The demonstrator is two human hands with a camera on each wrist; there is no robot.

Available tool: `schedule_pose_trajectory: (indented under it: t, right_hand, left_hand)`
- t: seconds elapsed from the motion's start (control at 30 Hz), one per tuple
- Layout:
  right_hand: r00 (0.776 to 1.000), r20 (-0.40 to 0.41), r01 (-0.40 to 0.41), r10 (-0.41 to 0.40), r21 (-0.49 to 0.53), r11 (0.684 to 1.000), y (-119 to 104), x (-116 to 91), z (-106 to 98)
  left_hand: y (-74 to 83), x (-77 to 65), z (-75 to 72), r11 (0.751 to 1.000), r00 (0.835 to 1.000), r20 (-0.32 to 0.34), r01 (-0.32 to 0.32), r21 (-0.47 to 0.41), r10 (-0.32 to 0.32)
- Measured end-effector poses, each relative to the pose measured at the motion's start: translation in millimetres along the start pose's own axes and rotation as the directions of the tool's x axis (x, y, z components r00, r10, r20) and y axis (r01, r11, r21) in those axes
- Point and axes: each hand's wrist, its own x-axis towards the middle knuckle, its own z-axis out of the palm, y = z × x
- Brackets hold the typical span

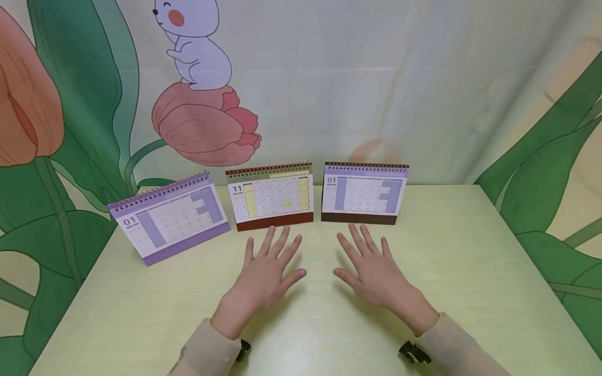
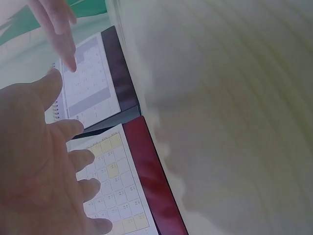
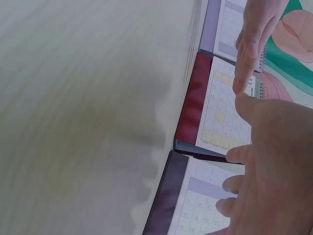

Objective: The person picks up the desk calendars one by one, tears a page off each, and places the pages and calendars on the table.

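Three desk calendars stand along the back of the table. A purple desk calendar (image 1: 178, 219) is at the left, angled, showing 01. In the middle stands a desk calendar with a red base (image 1: 275, 196), showing 11 with yellow columns. The right one, a desk calendar with a dark brown base (image 1: 364, 193), shows 01. My left hand (image 1: 265, 279) hovers over the table before the middle calendar, fingers spread, holding nothing. Likewise spread and holding nothing, my right hand (image 1: 373, 274) is in front of the right calendar. Both wrist views show the calendars beyond the fingers.
The pale wooden table (image 1: 470, 261) extends to both sides of the hands. Behind it hangs a curtain (image 1: 329, 94) printed with tulips, leaves and a white animal. Dark straps (image 1: 414, 352) show at the wrists below beige sleeves.
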Motion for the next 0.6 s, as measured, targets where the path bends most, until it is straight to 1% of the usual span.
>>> schedule_pose_trajectory:
  t: [0.17,0.37,0.5,0.6]
  right_hand:
    - [1.0,0.007,-0.011,0.011,0.011,1.0,0.6,0.5,-0.7]
    - [1.0,0.019,-0.011,0.011,-0.007,1.0,2.1,2.8,-2.3]
    - [1.0,-0.013,0.013,-0.013,-0.026,1.0,3.9,5.3,-4.1]
    - [0.998,-0.048,0.028,-0.03,-0.028,0.999,5.2,6.8,-5.3]
  left_hand:
    - [0.5,1.7,-1.0,1.0,1.0,0.001,0.001,0.006,-0.001]
    - [1.0,4.0,-1.1,1.0,1.0,0.002,-0.011,-0.013,0.011]
    - [1.5,6.1,-0.8,0.999,1.0,0.011,-0.019,-0.038,0.02]
    - [2.9,8.5,-0.7,0.997,0.999,0.02,-0.032,-0.074,0.034]
